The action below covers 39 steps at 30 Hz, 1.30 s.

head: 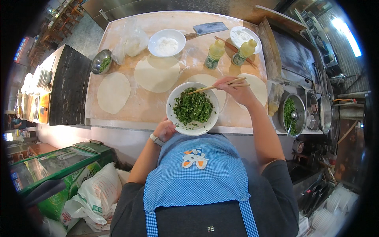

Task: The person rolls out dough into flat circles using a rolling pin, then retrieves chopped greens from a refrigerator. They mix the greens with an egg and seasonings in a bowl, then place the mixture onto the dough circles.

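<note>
My left hand (165,129) grips the lower left rim of a white bowl (213,124), held at the front edge of the floured worktop. Chopped green chives (194,108) fill the bowl. In my right hand (237,91) is a pair of wooden chopsticks (211,87), their tips in the greens. Round sheets of rolled dough lie on the wood: one far left (114,92), one left of the bowl (157,74), one partly hidden behind the bowl (204,78), and one partly behind my right hand (257,89).
Across the worktop (121,35) stand a bowl of flour (167,44), a cleaver (210,28), two squeeze bottles (214,54), a rolling pin (237,51), a plate of white powder (242,35), a bag of dough (134,43) and a small steel bowl (101,61). Right are a griddle (296,56) and steel bowl (300,106).
</note>
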### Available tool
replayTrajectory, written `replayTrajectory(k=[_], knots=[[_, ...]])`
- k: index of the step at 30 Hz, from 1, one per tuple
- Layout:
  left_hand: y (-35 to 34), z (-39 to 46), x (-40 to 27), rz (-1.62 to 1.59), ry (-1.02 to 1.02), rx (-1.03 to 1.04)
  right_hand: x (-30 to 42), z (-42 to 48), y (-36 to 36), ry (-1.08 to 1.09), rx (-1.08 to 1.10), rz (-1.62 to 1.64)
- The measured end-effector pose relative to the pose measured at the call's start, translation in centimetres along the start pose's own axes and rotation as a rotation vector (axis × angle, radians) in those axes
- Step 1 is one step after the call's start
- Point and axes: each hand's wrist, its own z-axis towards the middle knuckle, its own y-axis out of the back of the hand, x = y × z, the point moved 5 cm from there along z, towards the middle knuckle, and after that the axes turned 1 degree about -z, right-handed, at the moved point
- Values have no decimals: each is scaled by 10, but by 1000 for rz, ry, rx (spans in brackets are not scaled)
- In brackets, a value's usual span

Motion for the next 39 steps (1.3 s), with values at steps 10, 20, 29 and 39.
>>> replayTrajectory(k=[10, 20, 29, 39], knots=[[12, 8, -10, -135, -147, -129, -96, -64, -61, -150, -137, 284], [-22, 13, 7, -51, -46, 4, -64, -51, -35, -219, -321, 515], [-19, 11, 4, -32, 23, 117, -10, -65, -47, 413, -229, -294], [-20, 12, 10, -53, -13, 58, -11, -68, -49, -19, -23, 145]])
